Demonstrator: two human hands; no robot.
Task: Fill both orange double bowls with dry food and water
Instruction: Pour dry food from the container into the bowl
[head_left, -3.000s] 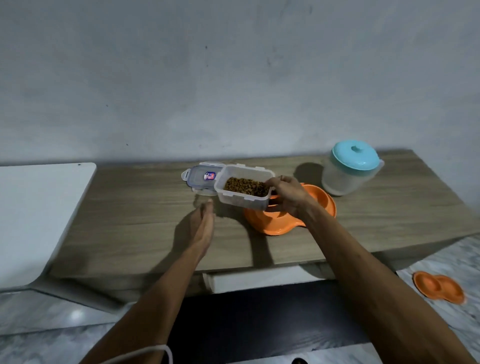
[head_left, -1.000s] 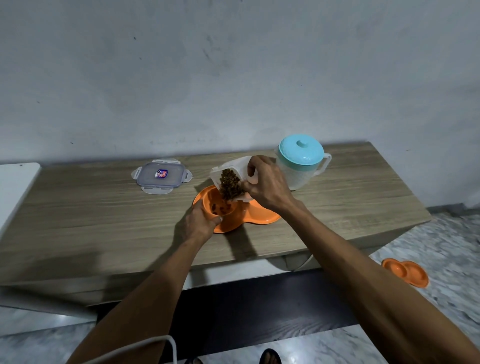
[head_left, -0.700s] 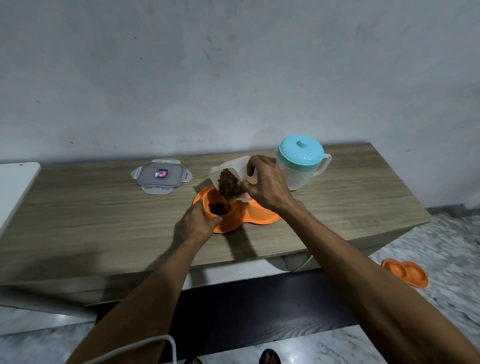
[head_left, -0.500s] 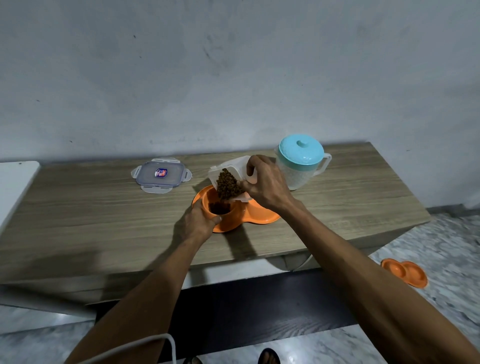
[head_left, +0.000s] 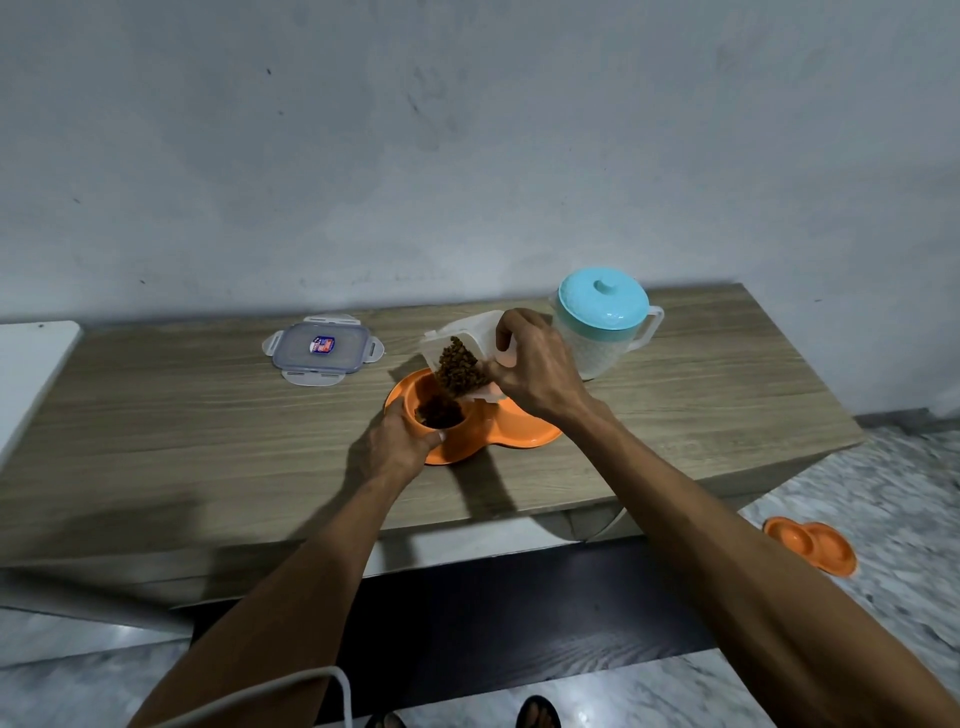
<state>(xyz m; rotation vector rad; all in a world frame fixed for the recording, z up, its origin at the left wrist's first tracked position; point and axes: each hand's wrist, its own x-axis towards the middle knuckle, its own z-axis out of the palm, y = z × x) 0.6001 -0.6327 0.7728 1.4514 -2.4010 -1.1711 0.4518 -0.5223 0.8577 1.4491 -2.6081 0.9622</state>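
The right grip (head_left: 535, 371) curls round a clear tub (head_left: 470, 330), tipped at centre frame, and kibble (head_left: 457, 366) spills into the left well of the orange bowl (head_left: 524, 434) beneath. The left grip (head_left: 392, 447) clasps that bowl's near rim. The bowl sits on a wood-grain bench (head_left: 182, 426). A jug (head_left: 597, 332) stands just right of the tub, and a lid (head_left: 322, 348) lies flat further left. A second bowl (head_left: 810, 545) lies on the marble floor (head_left: 893, 488) at lower right. A grey wall (head_left: 467, 156) rises behind.

One head-worn view (a wide-angle one) looks forward and down over the bench (head_left: 182, 441) toward the wall (head_left: 467, 156), near, with left hand (head_left: 395, 447) and right hand (head_left: 535, 369) mid-frame.
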